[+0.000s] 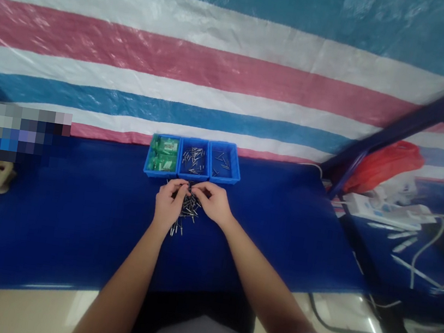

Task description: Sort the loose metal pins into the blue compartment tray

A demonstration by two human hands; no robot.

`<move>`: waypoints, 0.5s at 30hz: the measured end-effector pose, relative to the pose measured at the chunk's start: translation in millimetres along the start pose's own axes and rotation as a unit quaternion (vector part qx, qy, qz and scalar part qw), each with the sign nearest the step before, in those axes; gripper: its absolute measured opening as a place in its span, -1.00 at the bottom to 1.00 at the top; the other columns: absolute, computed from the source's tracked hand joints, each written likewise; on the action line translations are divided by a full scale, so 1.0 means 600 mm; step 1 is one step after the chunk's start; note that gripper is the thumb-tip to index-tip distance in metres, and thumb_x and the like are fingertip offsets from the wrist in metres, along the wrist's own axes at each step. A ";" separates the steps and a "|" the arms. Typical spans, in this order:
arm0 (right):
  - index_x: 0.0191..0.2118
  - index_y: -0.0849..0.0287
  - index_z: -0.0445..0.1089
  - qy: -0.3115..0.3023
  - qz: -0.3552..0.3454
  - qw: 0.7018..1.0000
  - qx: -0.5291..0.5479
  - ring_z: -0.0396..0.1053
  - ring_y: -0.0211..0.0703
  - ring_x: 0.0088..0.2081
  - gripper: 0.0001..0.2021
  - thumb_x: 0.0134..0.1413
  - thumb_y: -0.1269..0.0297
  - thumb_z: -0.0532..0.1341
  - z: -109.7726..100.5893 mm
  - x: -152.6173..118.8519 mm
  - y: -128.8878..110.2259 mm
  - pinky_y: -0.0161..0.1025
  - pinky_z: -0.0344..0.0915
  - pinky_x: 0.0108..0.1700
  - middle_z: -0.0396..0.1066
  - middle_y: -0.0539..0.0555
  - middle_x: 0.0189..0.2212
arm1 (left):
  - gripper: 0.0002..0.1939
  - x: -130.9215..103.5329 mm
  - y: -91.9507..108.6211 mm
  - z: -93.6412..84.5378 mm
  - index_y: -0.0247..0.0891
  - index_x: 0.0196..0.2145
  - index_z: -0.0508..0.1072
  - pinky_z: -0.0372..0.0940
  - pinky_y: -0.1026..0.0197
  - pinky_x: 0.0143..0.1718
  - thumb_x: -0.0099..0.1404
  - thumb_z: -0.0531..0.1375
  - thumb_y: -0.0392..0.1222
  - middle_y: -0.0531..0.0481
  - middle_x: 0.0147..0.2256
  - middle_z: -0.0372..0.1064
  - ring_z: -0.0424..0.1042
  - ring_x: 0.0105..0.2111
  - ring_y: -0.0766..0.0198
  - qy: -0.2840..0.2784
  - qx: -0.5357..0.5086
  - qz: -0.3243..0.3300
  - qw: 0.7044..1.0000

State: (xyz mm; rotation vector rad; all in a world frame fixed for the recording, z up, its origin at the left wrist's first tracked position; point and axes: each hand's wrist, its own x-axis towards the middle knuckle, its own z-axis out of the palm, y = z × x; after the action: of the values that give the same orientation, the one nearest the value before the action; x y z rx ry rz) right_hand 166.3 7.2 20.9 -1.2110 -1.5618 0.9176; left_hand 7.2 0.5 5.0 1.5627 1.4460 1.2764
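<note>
Slender metal pins (190, 209) lie in a loose pile on the blue table, their exact kind too small to make out. Over the pile's far edge, my left hand (168, 203) is closed, thumb and fingers pinched together. Facing it, my right hand (214, 201) pinches in the same way, the fingertips of both nearly meeting. Whatever sits between them is too small to name. Just beyond stand three joined blue bins: the left bin (158, 174) holds green packets (165, 154), the middle bin (193, 176) many similar pins, the right bin (224, 179) only a few.
The blue tabletop (75, 212) runs up to a striped plastic sheet (235, 74). A dark metal frame (402, 120) slants up at the right. Beyond it lie a red bag (387, 165), white boxes and cables (427, 261). Partly blurred items stand at the left edge.
</note>
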 end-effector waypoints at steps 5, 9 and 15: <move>-0.37 0.13 0.54 0.006 0.028 1.000 -0.005 0.43 -0.18 -0.45 -0.78 0.18 0.15 0.22 -0.002 0.001 0.003 -0.25 0.37 -0.36 0.53 0.04 -0.47 | -0.80 -0.001 0.004 0.000 -0.12 -0.24 0.56 0.29 0.05 0.03 0.25 0.25 0.00 0.00 -0.27 0.55 0.49 -0.18 0.16 0.011 0.065 0.026 0.997; -0.32 0.13 0.56 0.010 0.021 1.000 0.006 0.46 -0.16 -0.41 -0.80 0.15 0.15 0.25 0.000 0.001 0.004 -0.24 0.39 -0.32 0.56 0.05 -0.41 | -0.82 0.000 0.004 -0.001 -0.13 -0.28 0.55 0.27 0.05 0.04 0.29 0.21 -0.02 0.01 -0.25 0.55 0.47 -0.17 0.15 0.006 0.079 0.033 0.996; -0.23 0.08 0.56 -0.002 -0.011 0.999 0.034 0.50 -0.14 -0.35 -0.84 0.08 0.19 0.32 0.001 -0.001 0.001 -0.19 0.44 -0.23 0.58 0.07 -0.29 | -0.73 0.001 -0.001 -0.003 -0.15 -0.36 0.54 0.28 0.11 -0.05 0.35 0.13 0.01 0.01 -0.34 0.53 0.46 -0.25 0.18 0.008 0.091 0.036 0.995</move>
State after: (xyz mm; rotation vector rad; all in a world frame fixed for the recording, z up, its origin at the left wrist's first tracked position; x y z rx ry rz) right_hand 165.7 6.7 20.0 -1.1422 -1.5325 0.9515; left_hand 5.4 0.9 5.3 1.7404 1.5650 1.2281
